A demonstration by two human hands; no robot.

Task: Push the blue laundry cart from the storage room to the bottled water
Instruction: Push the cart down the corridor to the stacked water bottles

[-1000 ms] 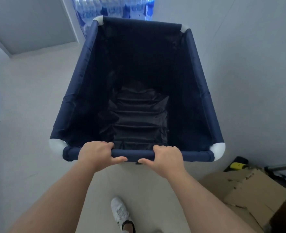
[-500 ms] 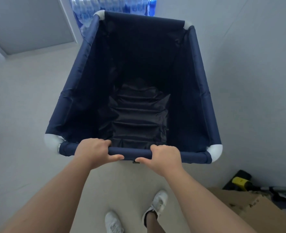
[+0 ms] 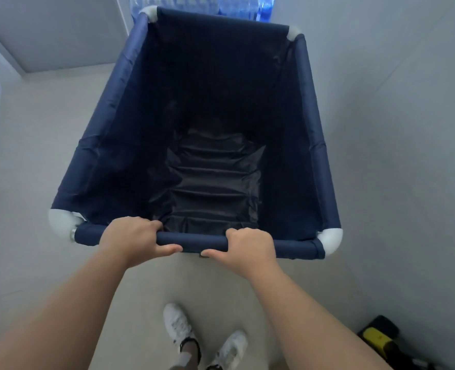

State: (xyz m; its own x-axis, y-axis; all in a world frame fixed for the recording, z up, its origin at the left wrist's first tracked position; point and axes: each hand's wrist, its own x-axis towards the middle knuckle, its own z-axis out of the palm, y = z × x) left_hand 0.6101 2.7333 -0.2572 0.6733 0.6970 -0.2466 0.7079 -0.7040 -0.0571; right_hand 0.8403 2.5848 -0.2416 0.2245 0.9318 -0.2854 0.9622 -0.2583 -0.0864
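The blue laundry cart (image 3: 101, 134) fills the middle of the view, a deep navy fabric bin on a frame with white corner joints, nothing inside it. My left hand (image 3: 130, 240) grips the near top rail left of centre. My right hand (image 3: 250, 247) grips the same rail right of centre. Packs of bottled water (image 3: 221, 5) show just beyond the cart's far edge, at the top of the view, partly hidden by the cart.
A grey wall (image 3: 394, 129) runs close along the cart's right side. A door or panel (image 3: 60, 30) stands at the back left. A black and yellow tool (image 3: 376, 336) lies on the floor at the bottom right. My white shoes (image 3: 178, 324) are below.
The cart has rolled forward toward the bottled water. The cardboard boxes at the bottom right have dropped out of view. Both hands have kept their grip on the rail.
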